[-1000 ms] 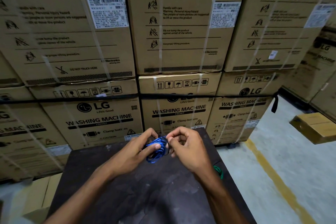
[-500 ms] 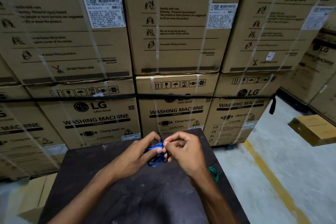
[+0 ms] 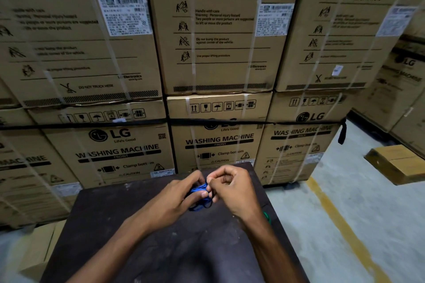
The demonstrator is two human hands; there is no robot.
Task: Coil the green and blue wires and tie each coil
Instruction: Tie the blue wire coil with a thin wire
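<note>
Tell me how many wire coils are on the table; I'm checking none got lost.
2. A blue wire coil is held between the left hand and right hand. A green wire coil peeks out beside the right wrist, mostly hidden.

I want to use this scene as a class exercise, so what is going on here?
A person stands at a dark table before stacked washing machine boxes. The left hand grips a small blue wire coil, while the right hand pinches it at the top, apparently tying it. A green wire lies at the table's right edge, mostly hidden behind the right wrist.
</note>
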